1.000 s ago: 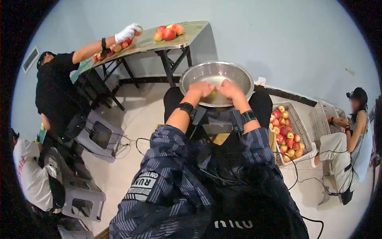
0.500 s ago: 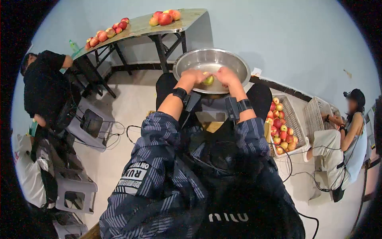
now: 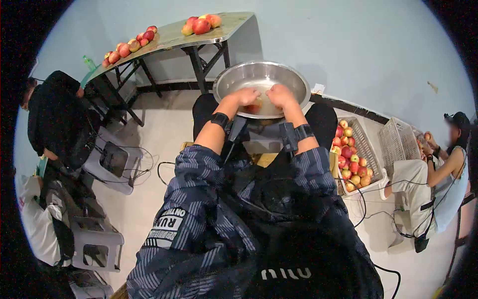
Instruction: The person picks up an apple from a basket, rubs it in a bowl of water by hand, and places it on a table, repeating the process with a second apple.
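Note:
Over a wide steel basin (image 3: 231, 79) on my lap, my left hand (image 3: 245, 95) is closed around an apple (image 3: 254, 106), whose reddish side shows below the fingers. My right hand (image 3: 282, 95) hovers a little to the right with its fingers curled into a fist. Whatever it grips, if anything, is hidden by the fingers. A gap separates the two hands. The basin's inside looks shiny and pale.
Right of my knee stands a crate of apples (image 3: 354, 164). A person (image 3: 448, 164) sits beyond it by another white crate (image 3: 396, 142). More apples (image 3: 201, 26) lie on the table (image 3: 174, 40). People in dark clothing (image 3: 59, 119) sit among grey stools (image 3: 117, 162) at left.
The apple has turned from its yellow-green side to a reddish side and sits slightly lower. My hands have moved a little apart.

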The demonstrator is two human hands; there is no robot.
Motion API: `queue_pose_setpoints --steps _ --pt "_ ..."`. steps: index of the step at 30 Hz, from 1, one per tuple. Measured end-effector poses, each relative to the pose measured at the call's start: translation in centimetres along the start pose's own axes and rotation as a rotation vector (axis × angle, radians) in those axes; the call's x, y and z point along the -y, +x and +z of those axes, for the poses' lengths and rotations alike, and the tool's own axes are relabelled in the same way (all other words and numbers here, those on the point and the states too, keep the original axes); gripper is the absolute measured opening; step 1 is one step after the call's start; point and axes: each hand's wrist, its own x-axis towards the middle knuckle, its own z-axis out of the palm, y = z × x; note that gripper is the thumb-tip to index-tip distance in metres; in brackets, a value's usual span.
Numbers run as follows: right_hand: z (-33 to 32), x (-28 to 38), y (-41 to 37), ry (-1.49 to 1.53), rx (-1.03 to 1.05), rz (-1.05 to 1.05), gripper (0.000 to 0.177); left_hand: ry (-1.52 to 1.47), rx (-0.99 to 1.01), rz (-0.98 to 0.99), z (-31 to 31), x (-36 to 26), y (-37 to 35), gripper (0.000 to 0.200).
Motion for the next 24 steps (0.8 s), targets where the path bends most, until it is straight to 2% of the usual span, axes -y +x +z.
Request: queue_pose_setpoints --steps 2,5,8,11,14,16,17,20,22,24 --pt "0.5 -0.7 0.6 0.015 0.008 0.010 0.032 -0.011 -0.011 -0.069 1.8 1.8 1.9 0.064" --pt "-0.3 0.4 -0.4 0.001 0.038 0.024 0.033 -0.011 0.099 -0.067 1.2 1.6 1.3 0.072" --pt "-1.3 1.4 -1.3 0.014 0.051 0.017 0.033 0.064 0.018 -0.119 1.6 1.8 0.4 0.074" --pt "-0.5 0.5 -0.5 -0.008 0.009 0.001 0.033 0.252 0.021 -0.341 -1.4 -3.9 -5.2 0.068" --pt "-0.7 0.6 -0.3 -0.013 0.065 0.051 0.036 0.103 0.087 -0.345 -1.4 -3.8 -4.4 0.067" --pt "-1.5 1.3 -0.6 -0.011 0.145 0.121 0.050 0.004 0.131 -0.348 -1.1 -3.3 -3.5 0.066" --pt "-1.7 1.6 -1.0 -0.011 0.130 0.123 0.051 -0.045 0.152 -0.349 -1.0 -2.9 -3.0 0.065" --pt "-2.9 3.2 -2.8 -0.018 0.098 0.130 0.053 -0.201 -0.202 0.104 1.8 0.8 -0.2 0.070" --pt "-3.7 3.9 -3.5 -0.034 0.095 0.139 0.054 -0.203 -0.127 0.124 1.6 2.2 2.0 0.075" --pt "-1.4 1.6 -2.1 -0.078 -0.092 0.009 0.042 -0.216 -0.074 0.144 1.1 1.3 1.4 0.079"
